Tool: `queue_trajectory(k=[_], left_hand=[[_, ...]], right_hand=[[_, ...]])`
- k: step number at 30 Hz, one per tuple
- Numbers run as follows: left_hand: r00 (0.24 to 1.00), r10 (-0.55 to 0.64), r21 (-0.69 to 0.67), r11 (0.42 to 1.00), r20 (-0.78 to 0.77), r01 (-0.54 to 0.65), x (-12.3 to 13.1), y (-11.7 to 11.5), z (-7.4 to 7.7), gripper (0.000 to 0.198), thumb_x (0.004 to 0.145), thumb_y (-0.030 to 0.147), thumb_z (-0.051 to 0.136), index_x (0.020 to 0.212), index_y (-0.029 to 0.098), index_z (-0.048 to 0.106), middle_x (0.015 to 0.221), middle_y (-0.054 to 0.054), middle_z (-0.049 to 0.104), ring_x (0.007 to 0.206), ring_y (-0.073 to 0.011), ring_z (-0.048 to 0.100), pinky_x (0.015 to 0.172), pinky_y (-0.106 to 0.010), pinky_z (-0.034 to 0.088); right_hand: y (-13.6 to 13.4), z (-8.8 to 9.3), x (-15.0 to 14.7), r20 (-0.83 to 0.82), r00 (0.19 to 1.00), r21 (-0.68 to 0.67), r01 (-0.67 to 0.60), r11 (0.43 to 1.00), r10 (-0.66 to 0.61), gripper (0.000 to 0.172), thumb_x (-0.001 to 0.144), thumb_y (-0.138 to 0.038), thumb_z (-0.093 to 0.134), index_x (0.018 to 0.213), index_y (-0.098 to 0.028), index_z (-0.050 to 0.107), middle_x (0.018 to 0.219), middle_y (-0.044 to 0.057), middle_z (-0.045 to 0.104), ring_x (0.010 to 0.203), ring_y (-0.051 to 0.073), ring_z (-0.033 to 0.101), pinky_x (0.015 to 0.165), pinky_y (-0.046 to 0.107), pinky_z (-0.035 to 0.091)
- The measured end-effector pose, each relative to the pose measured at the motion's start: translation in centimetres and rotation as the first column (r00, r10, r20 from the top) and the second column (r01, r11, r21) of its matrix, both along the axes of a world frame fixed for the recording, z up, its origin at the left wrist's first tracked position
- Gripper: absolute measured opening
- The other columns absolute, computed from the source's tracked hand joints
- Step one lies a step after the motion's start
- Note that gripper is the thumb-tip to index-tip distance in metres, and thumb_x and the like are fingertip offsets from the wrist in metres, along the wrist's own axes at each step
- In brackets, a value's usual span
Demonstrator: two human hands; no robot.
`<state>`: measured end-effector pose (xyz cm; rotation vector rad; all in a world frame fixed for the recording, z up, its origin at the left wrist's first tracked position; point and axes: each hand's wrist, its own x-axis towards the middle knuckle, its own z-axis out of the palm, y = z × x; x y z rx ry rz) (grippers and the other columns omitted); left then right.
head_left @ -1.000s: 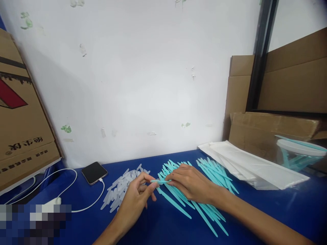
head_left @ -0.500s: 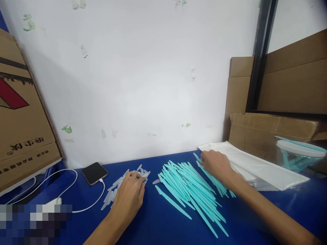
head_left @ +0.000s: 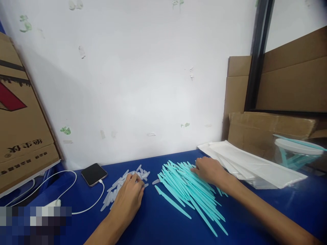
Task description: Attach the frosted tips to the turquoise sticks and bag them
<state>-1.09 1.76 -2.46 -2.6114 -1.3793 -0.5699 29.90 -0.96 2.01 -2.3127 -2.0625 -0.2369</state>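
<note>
My left hand (head_left: 131,192) lies over a heap of small translucent plastic pieces, like slim caps (head_left: 109,196). Its fingers curl down into the heap, and their tips are partly hidden. Right of it, a pile of slim turquoise plastic sticks (head_left: 187,187), shaped like eyebrow razors, is spread on the blue table. My right hand (head_left: 208,169) touches the pile's upper right edge, fingers bent and closed; what they pinch, if anything, is hidden. One turquoise stick (head_left: 173,203) lies apart at the pile's left. A single translucent piece (head_left: 155,182) sits between the two heaps.
White flat bags (head_left: 255,163) lie at the right back, near a clear tub (head_left: 297,154) with turquoise sticks. A phone (head_left: 94,174) on a white cable (head_left: 98,204) rests at the left. Cardboard boxes (head_left: 270,131) stand beside the wall (head_left: 148,78).
My right hand has moved left and slightly down, from the sticks at the right onto the main pile's edge. My left hand has stayed nearly still over the translucent pieces.
</note>
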Motion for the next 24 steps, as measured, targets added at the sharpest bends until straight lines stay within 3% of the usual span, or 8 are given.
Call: queue_trajectory(k=[5,11,19,24], left_hand=[[1.0,0.004,-0.034,0.999,-0.005,-0.004,0.1,-0.1,0.0,0.031,0.095,0.02,0.04,0.095,0.019,0.071,0.101,-0.012,0.065,0.099,-0.0298,0.057,0.078,-0.041,0.051],[0.999,0.024,-0.033,0.999,-0.049,-0.025,0.0,0.1,-0.2,0.025,0.095,0.017,0.042,0.098,0.019,0.067,0.103,-0.01,0.064,0.099,-0.0278,0.057,0.082,-0.041,0.051],[1.0,0.004,-0.008,1.0,0.024,-0.004,-0.2,0.5,-1.6,0.026,0.094,0.014,0.037,0.096,0.02,0.062,0.097,-0.009,0.063,0.092,-0.0261,0.058,0.073,-0.037,0.05],[0.999,-0.011,-0.032,0.999,0.04,0.012,0.3,-0.6,0.1,0.026,0.093,0.015,0.036,0.093,0.022,0.061,0.096,-0.009,0.064,0.089,-0.026,0.058,0.069,-0.036,0.048]], right_hand=[[0.3,-0.8,0.1,0.012,0.999,-0.004,-0.031,1.0,0.031,0.018,0.089,-0.025,0.059,0.09,-0.014,0.073,0.095,0.017,0.074,0.091,0.03,0.071,0.07,0.032,0.045],[0.4,-0.8,0.4,0.01,0.999,-0.008,-0.033,0.999,0.033,0.017,0.089,-0.027,0.059,0.09,-0.016,0.072,0.09,0.015,0.074,0.088,0.027,0.071,0.069,0.03,0.045],[1.1,-1.4,0.6,0.025,0.999,-0.021,-0.045,0.999,0.046,0.015,0.087,-0.017,0.058,0.088,-0.014,0.073,0.089,0.017,0.074,0.085,0.03,0.072,0.066,0.031,0.044],[1.0,-1.4,0.5,0.036,0.998,-0.004,-0.046,0.999,0.046,0.021,0.085,-0.01,0.052,0.086,-0.013,0.073,0.088,0.018,0.073,0.083,0.031,0.072,0.063,0.031,0.043]])
